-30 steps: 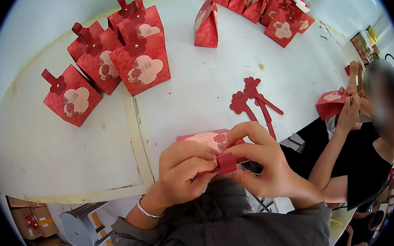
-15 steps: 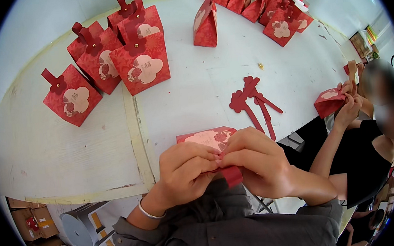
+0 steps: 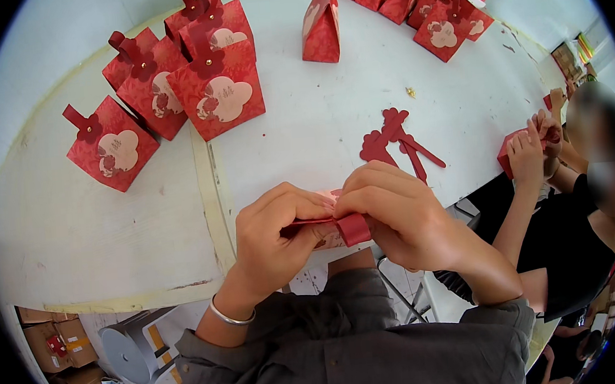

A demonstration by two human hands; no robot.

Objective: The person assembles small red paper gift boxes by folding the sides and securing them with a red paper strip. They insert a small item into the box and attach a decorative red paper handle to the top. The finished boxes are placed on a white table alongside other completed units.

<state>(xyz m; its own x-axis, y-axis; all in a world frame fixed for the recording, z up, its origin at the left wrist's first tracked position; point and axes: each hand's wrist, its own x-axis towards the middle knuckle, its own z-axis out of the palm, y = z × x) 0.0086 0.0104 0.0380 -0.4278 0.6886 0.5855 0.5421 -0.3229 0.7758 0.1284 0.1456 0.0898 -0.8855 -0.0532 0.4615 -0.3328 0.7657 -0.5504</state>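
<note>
Close in front of me, both hands grip a red gift box (image 3: 334,241) at the table's front edge. My left hand (image 3: 271,238) pinches its top from the left, thumb below and fingers above. From the other side my right hand (image 3: 405,217) closes on the same top edge. A dark red strap loop (image 3: 354,229) sticks out toward me between the hands. Most of the box is covered by my fingers. Just beyond my right hand lie several loose dark red straps (image 3: 394,133) with flower-shaped ends, and farther off a small heap of gold fasteners (image 3: 411,93).
Finished red boxes with strap handles (image 3: 216,91) stand at the back left. One red box (image 3: 321,28) is at the far middle, and more boxes (image 3: 443,33) crowd the back right. At the right a co-worker's hands (image 3: 528,149) hold another box. A grey stool (image 3: 129,354) stands lower left.
My hands have risen a little with the box, which has tipped so its pale label is mostly hidden. The strap loop now shows higher. The co-worker's hands have shifted on their box.
</note>
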